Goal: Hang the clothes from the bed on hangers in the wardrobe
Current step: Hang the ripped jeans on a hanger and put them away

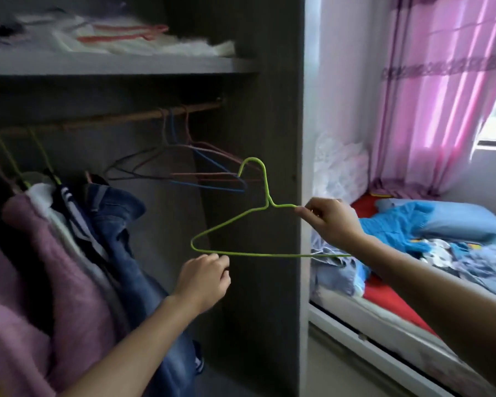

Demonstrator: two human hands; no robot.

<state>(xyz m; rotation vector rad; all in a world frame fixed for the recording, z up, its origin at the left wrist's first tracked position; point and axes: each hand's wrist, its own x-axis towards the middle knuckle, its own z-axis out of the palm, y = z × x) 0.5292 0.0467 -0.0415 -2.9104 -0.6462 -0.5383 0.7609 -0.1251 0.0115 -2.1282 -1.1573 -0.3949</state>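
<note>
Room: dark grey wooden wardrobe (269, 81) at left, red-sheeted bed (384, 296) at right.
Right hand (331, 222): fingertips pinch thin green wire hanger (269, 255) at its shoulder, beside the neck.
Left hand (204, 279): fingers curled round the bottom bar's left end.
Hanger: bare, off the wooden rail (112, 120), held before the wardrobe's side panel.
Clothes: crumpled bright blue garment (398, 224) lies on the bed, well apart.
Risk: the hook could snag the empty wire hangers (201, 167) just behind it.
Hidden: the hanger's right corner, behind the wrist; shelf contents blurred.
</note>
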